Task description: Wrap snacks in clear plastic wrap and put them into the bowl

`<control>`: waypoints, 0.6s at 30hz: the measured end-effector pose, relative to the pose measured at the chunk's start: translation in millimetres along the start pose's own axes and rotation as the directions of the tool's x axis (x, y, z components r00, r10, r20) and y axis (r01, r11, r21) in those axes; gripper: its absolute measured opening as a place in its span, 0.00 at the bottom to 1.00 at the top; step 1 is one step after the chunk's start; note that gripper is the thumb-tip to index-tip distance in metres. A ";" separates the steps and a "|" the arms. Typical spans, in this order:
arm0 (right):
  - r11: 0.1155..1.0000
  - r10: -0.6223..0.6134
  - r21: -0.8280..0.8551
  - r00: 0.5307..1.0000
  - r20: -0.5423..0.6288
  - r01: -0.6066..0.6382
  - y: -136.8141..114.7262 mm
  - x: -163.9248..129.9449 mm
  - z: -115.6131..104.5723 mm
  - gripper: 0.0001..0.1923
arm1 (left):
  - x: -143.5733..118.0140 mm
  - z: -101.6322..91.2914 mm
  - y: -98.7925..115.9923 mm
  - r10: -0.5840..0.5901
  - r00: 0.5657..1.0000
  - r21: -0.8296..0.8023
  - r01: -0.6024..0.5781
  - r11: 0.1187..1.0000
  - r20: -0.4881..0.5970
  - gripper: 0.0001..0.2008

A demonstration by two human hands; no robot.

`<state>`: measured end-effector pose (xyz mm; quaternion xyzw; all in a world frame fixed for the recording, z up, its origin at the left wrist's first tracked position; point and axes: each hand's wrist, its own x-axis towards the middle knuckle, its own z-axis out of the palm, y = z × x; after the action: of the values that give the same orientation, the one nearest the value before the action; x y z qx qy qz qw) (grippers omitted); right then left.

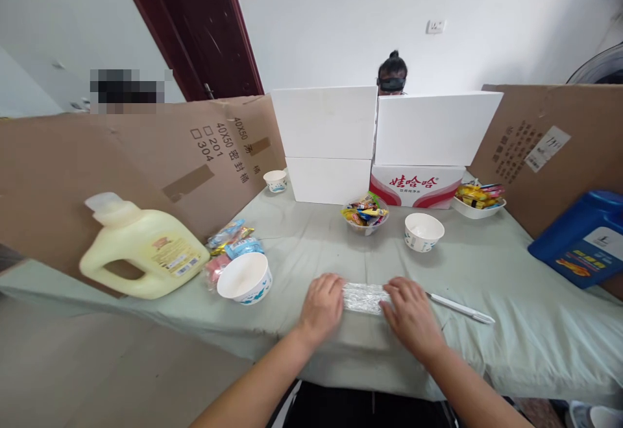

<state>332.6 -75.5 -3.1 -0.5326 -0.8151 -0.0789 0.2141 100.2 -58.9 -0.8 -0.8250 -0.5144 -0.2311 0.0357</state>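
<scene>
Crinkled wrap [365, 298]: silvery, shiny, finely creased; a short flat strip, lying crosswise near the front of the desk [311, 240].
Left hand [322, 301]: curled over the left end; cannot tell whether clamped or only resting.
Right hand [410, 311]: clamped on the right end, thumb low, fingers high.
White pen-like tool [462, 308]: just beside the right hand, slanting outward.
Front edge: just below the strip, draped in pale green cloth.
Room ahead: open cloth, reaching to the clear bowl of sweets [367, 229] and the paper bowl [423, 242].
Room leftward: an open stretch, then the larger paper bowl [256, 293].
Back limit: white boxes [326, 130].
Side limits: left cardboard panel [160, 149], right cardboard panel [584, 117].
</scene>
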 end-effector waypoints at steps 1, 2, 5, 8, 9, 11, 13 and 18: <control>0.995 -0.090 0.042 0.995 0.052 0.088 -8.5 2.0 4.3 0.20 | -1.3 5.5 7.7 0.045 0.998 -0.033 -0.044 0.999 0.054 0.18; 0.984 -0.170 0.080 0.979 0.115 0.161 -14.9 3.6 9.1 0.24 | -3.2 11.5 13.3 0.070 0.991 -0.053 -0.064 0.997 0.118 0.20; 0.971 -0.229 0.137 0.927 0.297 0.196 -14.8 3.2 20.4 0.38 | -11.6 25.5 11.5 0.017 0.961 -0.014 -0.013 1.000 0.275 0.31; 0.993 -0.100 0.089 0.920 0.380 0.071 9.4 -9.4 22.1 0.44 | -20.2 26.5 -11.5 -0.094 0.940 0.061 0.078 0.995 0.327 0.38; 0.997 -0.066 0.066 0.923 0.379 0.044 18.5 -16.6 21.4 0.44 | -22.4 24.5 -19.7 -0.118 0.937 0.076 0.099 0.992 0.330 0.38; 0.999 -0.031 0.023 0.940 0.338 0.024 31.8 -34.7 20.4 0.44 | -25.4 19.9 -30.9 -0.134 0.936 0.090 0.111 0.990 0.326 0.36; 0.999 -0.034 -0.014 0.968 0.251 0.038 35.5 -55.5 20.7 0.45 | -26.6 15.9 -30.7 -0.143 0.951 0.102 0.119 0.988 0.274 0.33; 0.993 -0.058 -0.106 0.998 0.005 0.058 18.5 -100.4 16.3 0.37 | -23.3 11.7 19.0 -0.119 0.992 0.051 0.117 0.992 0.039 0.19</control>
<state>379.1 -145.7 -63.0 -0.5194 -0.8250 -0.1278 0.1822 112.2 -83.7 -17.6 -0.7967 -0.5684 -0.2030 0.0311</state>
